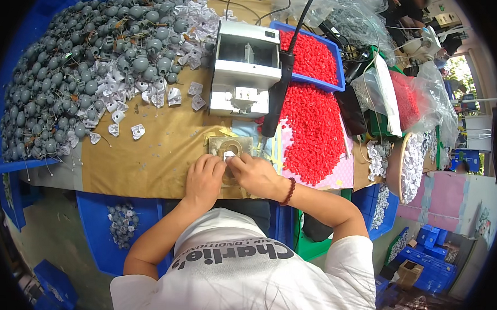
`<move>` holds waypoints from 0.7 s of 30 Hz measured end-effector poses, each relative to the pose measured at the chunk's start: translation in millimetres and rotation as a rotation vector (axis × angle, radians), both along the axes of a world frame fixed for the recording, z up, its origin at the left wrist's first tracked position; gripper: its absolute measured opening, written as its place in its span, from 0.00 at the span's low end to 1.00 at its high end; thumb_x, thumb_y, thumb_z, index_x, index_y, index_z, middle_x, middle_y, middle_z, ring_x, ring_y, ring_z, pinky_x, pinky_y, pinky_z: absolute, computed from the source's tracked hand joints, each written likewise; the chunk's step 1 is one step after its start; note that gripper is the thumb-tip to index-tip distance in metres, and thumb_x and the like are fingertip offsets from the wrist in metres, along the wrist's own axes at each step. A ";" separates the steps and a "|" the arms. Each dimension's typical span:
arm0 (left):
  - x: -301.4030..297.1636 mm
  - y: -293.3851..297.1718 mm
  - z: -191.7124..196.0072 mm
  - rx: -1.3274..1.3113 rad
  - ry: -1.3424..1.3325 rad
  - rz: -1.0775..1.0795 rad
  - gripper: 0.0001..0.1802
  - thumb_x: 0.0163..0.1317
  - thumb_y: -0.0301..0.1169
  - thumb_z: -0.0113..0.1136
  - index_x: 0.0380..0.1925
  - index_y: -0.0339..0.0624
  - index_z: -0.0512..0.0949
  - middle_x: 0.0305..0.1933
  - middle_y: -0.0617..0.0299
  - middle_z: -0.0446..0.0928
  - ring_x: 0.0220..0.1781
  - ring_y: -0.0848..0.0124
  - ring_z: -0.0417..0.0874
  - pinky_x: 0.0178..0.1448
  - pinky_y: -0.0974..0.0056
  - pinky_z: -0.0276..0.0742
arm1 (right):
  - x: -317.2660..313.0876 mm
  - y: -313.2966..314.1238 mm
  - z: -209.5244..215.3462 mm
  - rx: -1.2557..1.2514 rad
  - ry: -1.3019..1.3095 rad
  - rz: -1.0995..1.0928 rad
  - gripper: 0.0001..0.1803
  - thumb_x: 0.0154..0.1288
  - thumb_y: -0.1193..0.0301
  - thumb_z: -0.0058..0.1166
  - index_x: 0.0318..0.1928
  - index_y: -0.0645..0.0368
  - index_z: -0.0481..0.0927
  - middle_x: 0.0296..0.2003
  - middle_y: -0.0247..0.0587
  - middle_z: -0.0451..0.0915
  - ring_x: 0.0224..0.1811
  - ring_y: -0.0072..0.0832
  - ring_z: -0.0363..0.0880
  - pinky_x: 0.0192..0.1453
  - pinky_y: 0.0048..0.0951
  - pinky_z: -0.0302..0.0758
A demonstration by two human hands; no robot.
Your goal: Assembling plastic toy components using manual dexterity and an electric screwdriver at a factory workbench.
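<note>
Both my hands meet at a small worn fixture block (245,142) near the table's front edge. A small white plastic part (228,154) sits in the round hollow of the block. My right hand (256,175) has its thumb and forefinger closed on this part, and a dark red bead bracelet circles the wrist. My left hand (204,178) is closed at the block's left side, fingers bent together; whatever its fingertips hold is hidden. Just behind the block stands a white and grey bench machine (240,94). Right of my hands lies a spread of small red plastic parts (311,133).
A large heap of grey round parts with wires (89,73) covers the left of the table, with loose white pieces (138,131) along its edge. A blue tray (340,80) holds more red parts. A black arm (282,92) stands beside the machine. A round basket (396,170) of white pieces stands right.
</note>
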State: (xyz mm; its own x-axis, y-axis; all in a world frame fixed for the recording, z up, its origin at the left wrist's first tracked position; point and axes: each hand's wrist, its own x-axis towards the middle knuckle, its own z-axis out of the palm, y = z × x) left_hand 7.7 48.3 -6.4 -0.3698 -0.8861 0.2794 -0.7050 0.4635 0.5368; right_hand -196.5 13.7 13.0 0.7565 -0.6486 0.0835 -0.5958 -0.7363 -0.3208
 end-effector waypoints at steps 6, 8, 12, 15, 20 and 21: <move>3.4 1.3 -0.1 0.017 0.033 -0.007 0.16 0.55 0.21 0.64 0.44 0.41 0.78 0.53 0.55 0.78 0.60 0.52 0.77 0.62 0.48 0.74 | 3.8 -7.6 20.8 0.009 0.063 0.062 0.07 0.61 0.73 0.58 0.36 0.65 0.83 0.38 0.41 0.75 0.37 0.37 0.82 0.34 0.37 0.84; 4.5 0.4 -1.0 0.013 0.072 0.005 0.15 0.55 0.20 0.64 0.45 0.40 0.78 0.54 0.54 0.77 0.60 0.51 0.77 0.61 0.48 0.75 | 4.1 -9.3 21.3 0.023 0.060 0.058 0.07 0.60 0.73 0.59 0.34 0.65 0.83 0.38 0.41 0.75 0.37 0.37 0.81 0.34 0.36 0.84; 6.1 0.0 -1.6 0.055 0.130 0.043 0.15 0.55 0.19 0.65 0.44 0.38 0.78 0.55 0.53 0.77 0.59 0.50 0.77 0.61 0.48 0.75 | 4.6 -8.6 15.8 0.029 0.095 0.034 0.07 0.58 0.72 0.59 0.32 0.65 0.84 0.38 0.42 0.75 0.38 0.38 0.81 0.35 0.37 0.84; 6.0 -0.2 -2.6 0.057 0.129 0.047 0.15 0.55 0.19 0.65 0.44 0.38 0.78 0.55 0.53 0.77 0.59 0.49 0.77 0.61 0.49 0.76 | 7.2 0.8 15.1 -0.061 0.155 0.073 0.09 0.58 0.72 0.59 0.36 0.65 0.85 0.38 0.42 0.75 0.39 0.38 0.81 0.37 0.36 0.84; 7.0 -1.1 -1.8 0.050 0.134 0.038 0.14 0.56 0.20 0.65 0.43 0.39 0.78 0.54 0.53 0.78 0.59 0.50 0.77 0.62 0.49 0.76 | -6.4 -5.5 6.8 0.057 -0.069 -0.039 0.17 0.56 0.76 0.61 0.48 0.63 0.86 0.41 0.41 0.77 0.41 0.39 0.82 0.41 0.34 0.83; 6.7 -1.5 -1.5 0.049 0.132 0.038 0.14 0.56 0.20 0.65 0.43 0.39 0.78 0.54 0.53 0.78 0.59 0.51 0.77 0.62 0.50 0.76 | -10.3 -5.0 1.7 0.094 -0.126 -0.086 0.19 0.56 0.76 0.61 0.50 0.62 0.86 0.41 0.41 0.78 0.42 0.39 0.82 0.41 0.34 0.83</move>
